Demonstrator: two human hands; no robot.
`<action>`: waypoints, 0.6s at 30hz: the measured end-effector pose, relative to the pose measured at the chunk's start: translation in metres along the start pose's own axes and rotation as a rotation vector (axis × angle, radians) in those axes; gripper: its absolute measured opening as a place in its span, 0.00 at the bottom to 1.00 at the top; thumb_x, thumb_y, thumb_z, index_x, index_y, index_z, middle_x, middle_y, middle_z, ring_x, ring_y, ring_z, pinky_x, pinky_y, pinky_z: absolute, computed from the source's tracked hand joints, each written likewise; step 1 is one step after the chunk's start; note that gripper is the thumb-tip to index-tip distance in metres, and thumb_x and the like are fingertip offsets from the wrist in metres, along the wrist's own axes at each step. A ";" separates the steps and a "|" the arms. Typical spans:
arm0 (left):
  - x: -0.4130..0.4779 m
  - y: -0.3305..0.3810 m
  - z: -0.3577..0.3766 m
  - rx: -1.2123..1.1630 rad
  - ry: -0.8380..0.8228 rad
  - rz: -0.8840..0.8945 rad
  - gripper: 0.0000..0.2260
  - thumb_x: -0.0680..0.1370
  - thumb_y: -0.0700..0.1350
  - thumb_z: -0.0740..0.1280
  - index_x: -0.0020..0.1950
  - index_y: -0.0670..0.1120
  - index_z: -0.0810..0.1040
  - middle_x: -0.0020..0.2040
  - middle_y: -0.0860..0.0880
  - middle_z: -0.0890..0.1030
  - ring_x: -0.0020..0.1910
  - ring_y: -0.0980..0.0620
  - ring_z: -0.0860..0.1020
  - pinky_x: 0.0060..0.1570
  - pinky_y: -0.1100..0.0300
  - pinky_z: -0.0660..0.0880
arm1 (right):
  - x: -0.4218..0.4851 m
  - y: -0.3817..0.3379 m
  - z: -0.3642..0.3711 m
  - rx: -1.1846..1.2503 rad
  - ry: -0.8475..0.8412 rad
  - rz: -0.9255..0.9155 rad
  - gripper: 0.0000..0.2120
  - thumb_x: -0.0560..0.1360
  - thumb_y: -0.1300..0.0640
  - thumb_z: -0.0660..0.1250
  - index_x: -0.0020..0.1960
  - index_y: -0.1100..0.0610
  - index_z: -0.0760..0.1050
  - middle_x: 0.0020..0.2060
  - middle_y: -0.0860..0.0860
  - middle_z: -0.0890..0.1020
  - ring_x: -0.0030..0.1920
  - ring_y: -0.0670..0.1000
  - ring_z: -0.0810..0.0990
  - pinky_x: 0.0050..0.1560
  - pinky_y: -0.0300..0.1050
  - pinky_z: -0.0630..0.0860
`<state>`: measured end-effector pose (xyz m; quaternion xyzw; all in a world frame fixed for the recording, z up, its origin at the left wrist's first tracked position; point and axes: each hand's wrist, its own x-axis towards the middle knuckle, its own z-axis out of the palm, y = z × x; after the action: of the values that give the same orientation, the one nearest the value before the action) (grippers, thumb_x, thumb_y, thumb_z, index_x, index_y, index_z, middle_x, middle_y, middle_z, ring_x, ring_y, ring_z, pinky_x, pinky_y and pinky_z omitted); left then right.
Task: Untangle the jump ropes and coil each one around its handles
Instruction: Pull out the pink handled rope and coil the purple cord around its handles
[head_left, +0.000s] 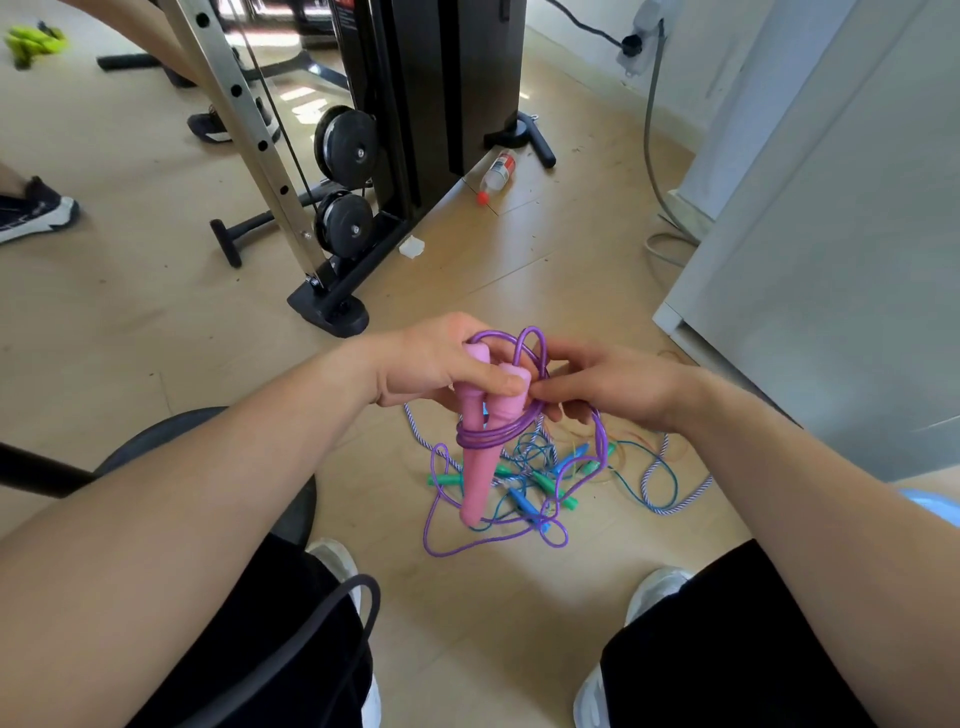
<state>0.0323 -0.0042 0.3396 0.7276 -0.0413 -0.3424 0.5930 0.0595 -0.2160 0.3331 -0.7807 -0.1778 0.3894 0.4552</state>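
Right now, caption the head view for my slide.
Left hand grips both pink handles; right hand pinches the purple rope coiled round them.

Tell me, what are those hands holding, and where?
The left hand grips the two pink handles near their tops; the right hand pinches the purple rope beside them.

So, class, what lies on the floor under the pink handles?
A tangle of ropes: green handles, blue handles, a striped rope, loose purple rope. The pink handles, left hand and right hand cover its middle, so crossings there are hidden.
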 end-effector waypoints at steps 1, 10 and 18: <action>0.003 -0.001 0.002 0.018 0.065 -0.019 0.08 0.76 0.41 0.73 0.54 0.42 0.83 0.45 0.45 0.84 0.44 0.48 0.82 0.42 0.57 0.79 | 0.001 -0.001 0.002 -0.016 0.028 0.010 0.11 0.76 0.57 0.67 0.55 0.63 0.75 0.35 0.56 0.80 0.36 0.55 0.70 0.38 0.49 0.69; 0.018 -0.008 0.014 0.233 0.355 -0.004 0.07 0.72 0.40 0.74 0.49 0.44 0.82 0.35 0.51 0.80 0.33 0.55 0.77 0.33 0.62 0.73 | 0.009 -0.004 0.009 -0.063 0.222 -0.001 0.07 0.75 0.64 0.64 0.49 0.69 0.73 0.32 0.58 0.83 0.32 0.53 0.78 0.36 0.45 0.75; 0.021 -0.010 0.022 0.116 0.256 0.051 0.06 0.65 0.45 0.73 0.39 0.46 0.79 0.36 0.46 0.76 0.38 0.48 0.75 0.45 0.53 0.71 | 0.009 0.003 0.003 0.023 0.303 -0.009 0.05 0.75 0.69 0.64 0.49 0.62 0.73 0.34 0.56 0.81 0.33 0.52 0.76 0.33 0.39 0.73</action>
<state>0.0327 -0.0300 0.3201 0.7970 -0.0035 -0.2288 0.5589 0.0631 -0.2100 0.3257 -0.8244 -0.1063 0.2673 0.4875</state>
